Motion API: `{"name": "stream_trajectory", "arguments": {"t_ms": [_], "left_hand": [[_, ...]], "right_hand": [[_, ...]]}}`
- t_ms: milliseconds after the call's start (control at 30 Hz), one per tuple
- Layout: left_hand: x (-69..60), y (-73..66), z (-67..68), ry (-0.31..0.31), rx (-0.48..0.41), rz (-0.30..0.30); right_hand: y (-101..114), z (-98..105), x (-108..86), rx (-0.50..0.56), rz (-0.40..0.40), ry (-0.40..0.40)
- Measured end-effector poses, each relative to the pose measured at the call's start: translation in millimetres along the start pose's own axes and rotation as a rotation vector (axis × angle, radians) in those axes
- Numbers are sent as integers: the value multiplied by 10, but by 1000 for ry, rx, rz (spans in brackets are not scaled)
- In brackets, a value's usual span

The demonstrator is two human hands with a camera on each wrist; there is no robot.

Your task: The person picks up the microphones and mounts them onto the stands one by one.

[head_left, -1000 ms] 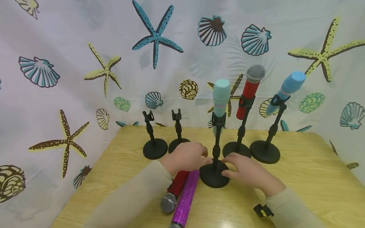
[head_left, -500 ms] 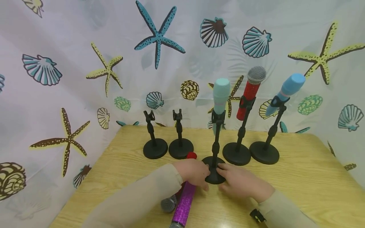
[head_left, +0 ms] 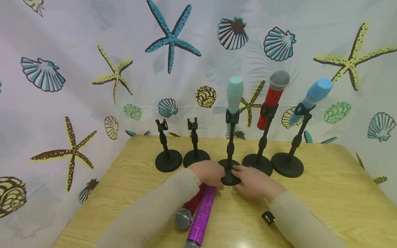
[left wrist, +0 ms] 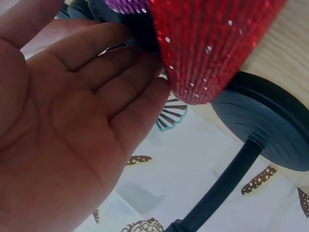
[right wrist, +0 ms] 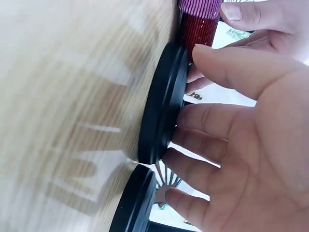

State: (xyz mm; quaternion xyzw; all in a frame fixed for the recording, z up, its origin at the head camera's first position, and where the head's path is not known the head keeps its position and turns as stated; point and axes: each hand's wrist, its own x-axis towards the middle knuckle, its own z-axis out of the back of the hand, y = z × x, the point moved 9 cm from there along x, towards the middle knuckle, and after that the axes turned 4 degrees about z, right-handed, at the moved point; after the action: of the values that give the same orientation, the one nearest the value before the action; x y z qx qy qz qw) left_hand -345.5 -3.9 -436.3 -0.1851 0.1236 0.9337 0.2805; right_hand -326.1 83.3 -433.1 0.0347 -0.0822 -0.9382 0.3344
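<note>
My left hand (head_left: 211,174) and right hand (head_left: 254,182) touch opposite sides of the round black base (head_left: 230,179) of a microphone stand (head_left: 230,148). A mint-green microphone (head_left: 234,94) sits upright in its clip. In the right wrist view, the right hand's fairly straight fingers (right wrist: 205,118) meet the base's edge, with the thumb spread apart. The left wrist view has the left hand (left wrist: 72,111) with extended fingers, their tips partly hidden. Below the left hand lie a glittery purple microphone (head_left: 202,218) and a red microphone (head_left: 193,201), side by side.
Two bare stands (head_left: 167,160) (head_left: 196,157) stand at the back left. To the right, stands hold a red microphone (head_left: 273,98) and a blue microphone (head_left: 316,93). A small black clip (head_left: 268,217) lies by the right sleeve. A patterned curtain (head_left: 186,79) hangs behind the table (head_left: 325,193).
Both hands have come onto the base, and the stand with the mint microphone has slid back and slightly left, into line with the other stands. The lying microphones stay put.
</note>
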Motion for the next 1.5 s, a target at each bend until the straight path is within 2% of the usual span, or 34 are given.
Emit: {"name": "stream_trajectory", "arguments": {"t_ms": [267, 567, 667, 767, 867, 967, 1033, 1133, 1233, 1300, 1367, 1500], "left_hand": [[124, 129, 86, -38, -54, 31], [206, 206, 103, -28, -98, 31], [222, 220, 106, -37, -108, 19], [218, 278, 90, -60, -169, 7], [146, 372, 101, -123, -289, -17], [-28, 531, 205, -250, -437, -33], [-197, 683, 316, -352, -527, -17], [-448, 990, 471, -516, -626, 64], [-629, 1326, 540, -629, -699, 211], [-683, 1506, 526, -663, -746, 299], [-684, 1618, 487, -663, -796, 347], [-593, 1690, 418, -649, -895, 333]], "right_hand": [[-124, 6, 193, 47, -55, 35], [-225, -20, 299, 83, -86, 71], [-225, 5, 292, 73, -86, 56], [-197, 19, 274, 20, -66, 43], [-110, 45, 241, -58, -32, 16], [100, 99, 186, -106, 31, -33], [313, 138, 133, -105, 102, -70], [655, 169, 49, -86, 225, -103], [905, 161, 3, -100, 299, -110], [999, 119, 1, -125, 307, -100], [1062, 58, 18, -136, 303, -76], [1146, -102, 102, -117, 290, -12]]}}
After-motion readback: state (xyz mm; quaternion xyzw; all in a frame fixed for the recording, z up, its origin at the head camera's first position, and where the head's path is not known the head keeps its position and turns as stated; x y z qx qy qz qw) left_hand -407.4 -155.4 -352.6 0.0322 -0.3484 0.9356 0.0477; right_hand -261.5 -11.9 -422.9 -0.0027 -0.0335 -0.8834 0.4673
